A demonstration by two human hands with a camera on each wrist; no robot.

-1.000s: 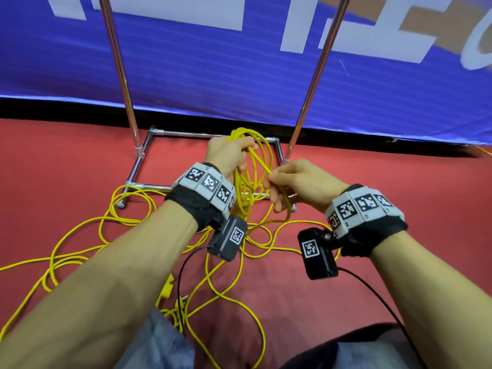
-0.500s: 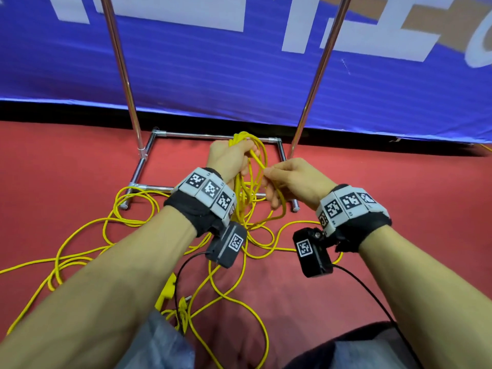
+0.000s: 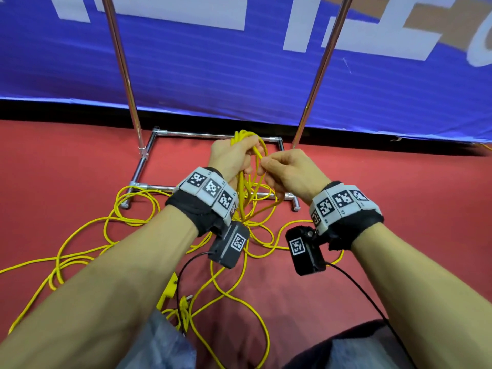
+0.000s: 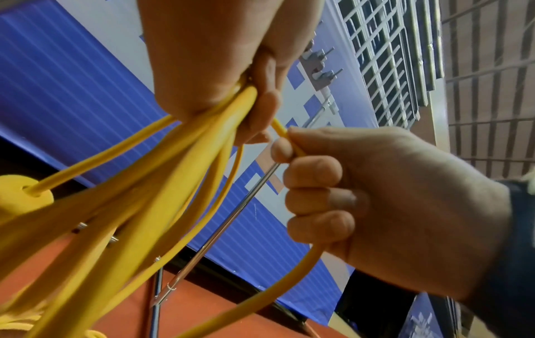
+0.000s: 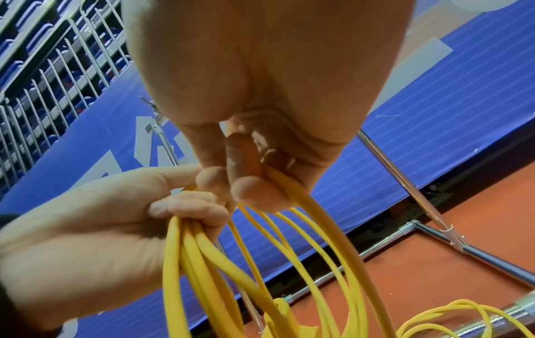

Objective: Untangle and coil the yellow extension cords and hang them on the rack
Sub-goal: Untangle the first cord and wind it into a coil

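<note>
My left hand (image 3: 234,158) grips a bundle of several loops of yellow extension cord (image 3: 246,193), held up above the red floor; in the left wrist view the coil (image 4: 185,164) hangs from the left hand (image 4: 231,68). My right hand (image 3: 287,169) pinches one strand of the same cord between thumb and forefinger, right beside the left hand's fingers; the left wrist view shows the right hand (image 4: 362,194) curled round that strand (image 4: 292,272). More loose yellow cord (image 3: 111,230) lies tangled on the floor. The chrome rack (image 3: 125,75) stands just behind my hands.
The rack's base frame (image 3: 213,135) lies on the red floor under my hands, with a second upright (image 3: 322,70) at the right. A blue banner (image 3: 239,62) runs behind it. A yellow plug block (image 3: 169,291) lies by my knees. Black camera cables trail from both wrists.
My right hand has moved up and to the left, carrying its strand of cord close against the coil in my left hand. The left hand has kept its grip.
</note>
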